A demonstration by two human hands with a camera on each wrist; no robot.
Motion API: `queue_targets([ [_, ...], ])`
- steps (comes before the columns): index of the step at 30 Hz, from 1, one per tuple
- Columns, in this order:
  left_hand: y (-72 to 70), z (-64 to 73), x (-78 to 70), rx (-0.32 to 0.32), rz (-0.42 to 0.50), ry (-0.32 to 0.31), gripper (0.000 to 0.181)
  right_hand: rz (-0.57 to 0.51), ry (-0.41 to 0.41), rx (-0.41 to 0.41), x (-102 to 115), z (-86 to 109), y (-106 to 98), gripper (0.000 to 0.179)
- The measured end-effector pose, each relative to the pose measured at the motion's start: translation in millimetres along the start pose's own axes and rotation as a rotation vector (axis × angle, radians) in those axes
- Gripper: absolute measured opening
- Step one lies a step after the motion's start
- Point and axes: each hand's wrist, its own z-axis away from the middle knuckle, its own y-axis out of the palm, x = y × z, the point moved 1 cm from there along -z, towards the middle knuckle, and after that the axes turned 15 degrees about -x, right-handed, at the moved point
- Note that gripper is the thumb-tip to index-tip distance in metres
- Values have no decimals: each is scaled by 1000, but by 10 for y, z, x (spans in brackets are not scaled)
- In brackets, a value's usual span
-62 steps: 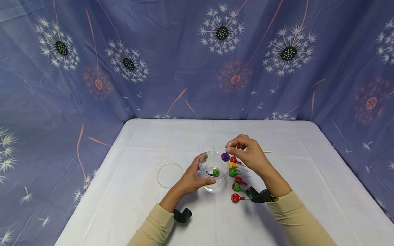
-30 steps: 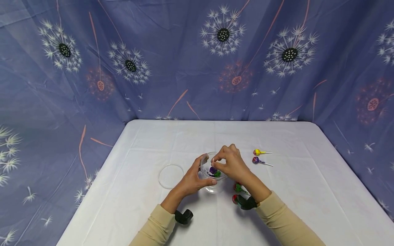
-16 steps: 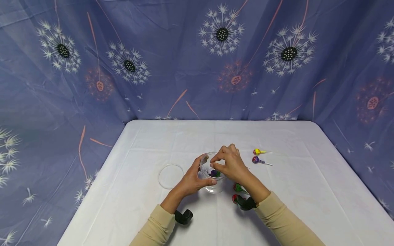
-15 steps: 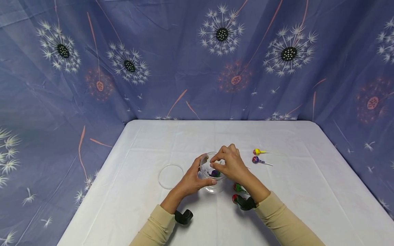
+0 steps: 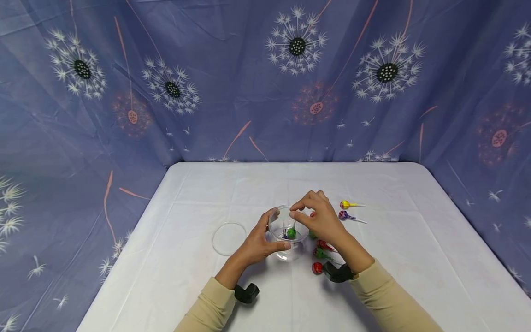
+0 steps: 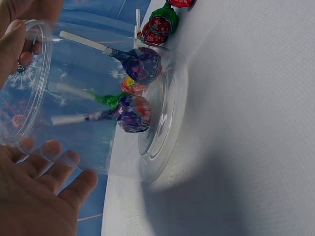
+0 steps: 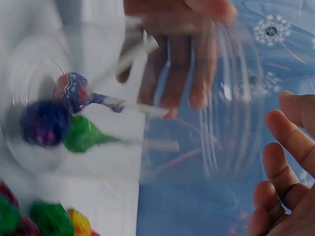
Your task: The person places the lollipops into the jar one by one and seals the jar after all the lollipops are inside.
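In the head view, my left hand [image 5: 257,243] holds a clear plastic jar [image 5: 292,255] round its side, fingers behind and thumb in front. The jar stands on the white table. Inside are a green lollipop [image 7: 81,134] and two purple lollipops [image 6: 142,64], heads at the bottom and sticks pointing toward the mouth. My right hand [image 5: 323,220] is over the jar's right rim. Its fingers are apart and hold nothing in the right wrist view. Right of the jar lies a row of wrapped lollipops, partly hidden by my right hand and wrist, with a red lollipop [image 5: 317,268] nearest me.
A clear round lid [image 5: 229,238] lies left of the jar. Farther right are a yellow lollipop [image 5: 345,204] and a purple lollipop [image 5: 343,215]. A blue dandelion-print curtain [image 5: 232,92] hangs behind the white table [image 5: 199,193]. Black cameras are on both wrists.
My right hand has lowered a purple lollipop into the jar, let it go, and drawn up and right to the rim. My left hand has kept its hold on the jar.
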Motion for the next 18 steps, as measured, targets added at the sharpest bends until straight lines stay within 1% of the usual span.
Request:
queue_targets([
  [1, 1, -2, -2, 1, 5, -5, 94, 4, 8, -8, -8, -10, -32, 7],
  [2, -7, 7, -43, 0, 9, -12, 93, 8, 21, -13, -21, -20, -64, 7],
  [8, 1, 8, -42, -10, 4, -46, 95, 26, 67, -43, -122, -84, -274, 8],
  [9, 11, 0, 1, -12, 0, -47, 95, 27, 76, -51, -143, -94, -307, 8],
  [13, 10, 10, -10, -19, -12, -53, 95, 47, 109, -74, -250, -114, -421, 10],
  [18, 10, 9, -21, -18, -26, -45, 96, 68, 157, -89, -365, -114, -543, 14],
])
